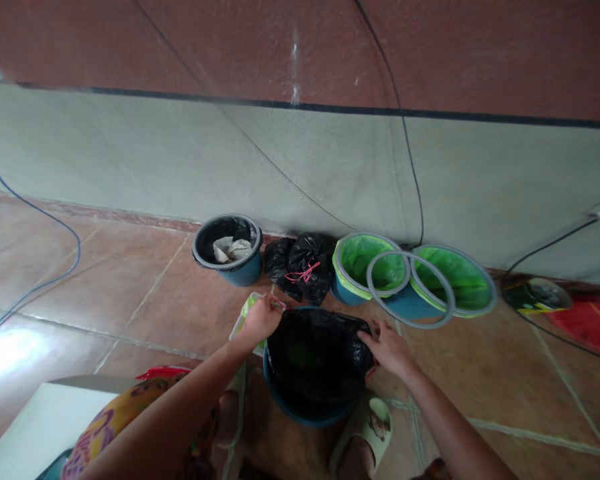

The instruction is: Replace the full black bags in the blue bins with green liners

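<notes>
A black bin bag (316,353) lies stretched over the mouth of a blue bin (305,412) on the floor in front of me. My left hand (261,319) pinches the bag's left edge, next to a thin red drawstring. My right hand (389,348) grips the bag's right edge with curled fingers. A green-and-white packet (245,313) lies on the floor just beneath my left hand.
Along the wall stand a blue bin (229,249) with a black liner and crumpled paper, a tied black bag (303,267), and two bins with green liners (364,267) (455,280). A loose grey ring (409,290) leans between them. Cables run over the wall and floor.
</notes>
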A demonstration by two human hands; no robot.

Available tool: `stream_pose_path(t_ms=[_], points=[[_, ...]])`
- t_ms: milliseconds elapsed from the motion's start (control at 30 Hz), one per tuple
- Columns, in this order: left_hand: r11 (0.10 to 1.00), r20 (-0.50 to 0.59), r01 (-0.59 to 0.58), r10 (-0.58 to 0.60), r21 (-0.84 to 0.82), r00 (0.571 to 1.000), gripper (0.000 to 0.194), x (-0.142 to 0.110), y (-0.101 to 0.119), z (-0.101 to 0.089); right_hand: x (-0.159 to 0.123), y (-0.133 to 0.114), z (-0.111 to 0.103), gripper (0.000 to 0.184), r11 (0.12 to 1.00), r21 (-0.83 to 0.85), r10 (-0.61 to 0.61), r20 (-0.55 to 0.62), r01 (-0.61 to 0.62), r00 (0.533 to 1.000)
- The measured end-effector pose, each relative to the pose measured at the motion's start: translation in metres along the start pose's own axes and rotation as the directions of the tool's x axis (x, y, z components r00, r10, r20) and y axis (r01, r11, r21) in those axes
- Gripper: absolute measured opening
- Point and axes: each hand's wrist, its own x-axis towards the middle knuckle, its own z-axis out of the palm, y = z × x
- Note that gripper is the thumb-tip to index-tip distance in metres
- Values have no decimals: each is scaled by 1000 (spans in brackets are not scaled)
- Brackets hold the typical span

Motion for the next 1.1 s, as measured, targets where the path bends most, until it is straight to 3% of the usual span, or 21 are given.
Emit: stream_pose_path(t_ms=[100,233,367,467,600,667,800,900,967,1100], points=[[995,116,-48,38,85,993,31,-3,1,4,-14,7,-2,50,999,-36,35,134,-30,990],[975,229,-172,137,139,964,34,-10,4,14,-29,9,1,5,999,41,-22,334,9,942],[963,195,-90,41,253,980,24,-15,12,22,-32,4,-3,12,1000,-26,14,408,-4,913],[947,37,-31,20,318,999,29,-13,19,16,-29,1,-14,15,996,-81,0,404,36,915],[925,-160,93,-36,369,987,37,-2,14,-1,-25,0,-31,16,984,-167,5,358,59,934],[912,-166,146,-87,383,982,37,4,5,-5,-22,2,-40,17,976,-210,27,337,47,941],[898,-39,165,-164,408,986,36,11,-11,-4,-17,9,-55,19,959,-283,77,270,2,960],[899,34,145,-174,414,984,35,11,-10,-7,-15,13,-63,18,984,-176,75,283,-25,956],[900,65,99,-139,424,988,34,8,-4,-13,-17,11,-68,15,997,15,65,342,-74,938],[883,124,-63,5,466,992,30,-1,10,-25,-24,-11,-80,19,874,458,-87,476,-162,875]])
